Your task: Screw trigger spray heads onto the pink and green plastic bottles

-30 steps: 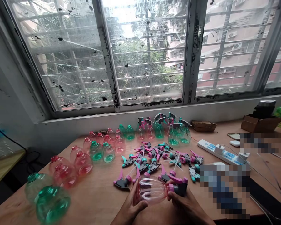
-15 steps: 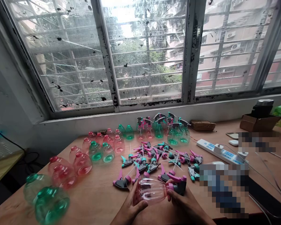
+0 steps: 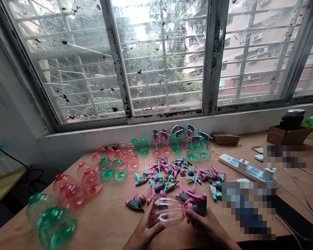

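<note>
A clear pink spray bottle [image 3: 169, 210] lies sideways between my hands above the table's front part. My left hand [image 3: 149, 225] is wrapped round its base end. At the neck, my right hand [image 3: 198, 219] grips the pink collar of a black and pink trigger sprayer head [image 3: 199, 205], which sits on the bottle's mouth. Whether the collar is fully screwed on I cannot tell. Just beyond my hands lies a pile of loose trigger sprayer heads [image 3: 169, 170] in pink, teal and black. One black and pink sprayer head [image 3: 136, 202] rests close to my left hand.
Pink bottles [image 3: 91, 182] and green bottles [image 3: 57, 227] without heads stand along the left. Several bottles with sprayer heads [image 3: 177, 144] stand by the window. To the right are a white power strip [image 3: 246, 168] with cables, a brown package [image 3: 226, 139] and a cardboard box [image 3: 287, 134].
</note>
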Tool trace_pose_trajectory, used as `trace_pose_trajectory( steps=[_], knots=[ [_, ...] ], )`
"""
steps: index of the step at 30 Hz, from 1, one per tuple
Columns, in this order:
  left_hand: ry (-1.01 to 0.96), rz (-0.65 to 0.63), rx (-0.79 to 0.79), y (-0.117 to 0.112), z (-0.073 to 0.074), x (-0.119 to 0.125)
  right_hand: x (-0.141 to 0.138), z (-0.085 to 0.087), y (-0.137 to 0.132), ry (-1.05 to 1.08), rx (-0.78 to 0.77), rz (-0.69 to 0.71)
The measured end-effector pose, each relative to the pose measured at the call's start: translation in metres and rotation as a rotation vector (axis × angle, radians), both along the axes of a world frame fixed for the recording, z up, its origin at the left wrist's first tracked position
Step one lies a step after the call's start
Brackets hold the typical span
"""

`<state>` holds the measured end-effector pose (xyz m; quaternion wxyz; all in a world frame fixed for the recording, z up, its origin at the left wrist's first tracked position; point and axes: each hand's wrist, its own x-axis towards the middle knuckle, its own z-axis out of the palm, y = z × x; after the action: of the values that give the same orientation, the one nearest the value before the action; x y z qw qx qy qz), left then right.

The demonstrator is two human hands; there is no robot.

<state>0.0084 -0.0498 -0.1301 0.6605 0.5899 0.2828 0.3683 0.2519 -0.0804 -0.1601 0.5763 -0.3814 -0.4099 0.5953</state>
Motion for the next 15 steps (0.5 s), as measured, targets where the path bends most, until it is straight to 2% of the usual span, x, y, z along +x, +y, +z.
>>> trace_pose_trajectory(
  steps=[9,15],
  knots=[
    [-0.009,-0.007,0.004,-0.001,0.0,-0.001,0.0,0.002,0.0,-0.013,0.005,0.004],
    [-0.071,-0.062,0.003,0.003,-0.01,-0.001,-0.001,0.004,-0.001,0.024,-0.025,0.006]
  ],
)
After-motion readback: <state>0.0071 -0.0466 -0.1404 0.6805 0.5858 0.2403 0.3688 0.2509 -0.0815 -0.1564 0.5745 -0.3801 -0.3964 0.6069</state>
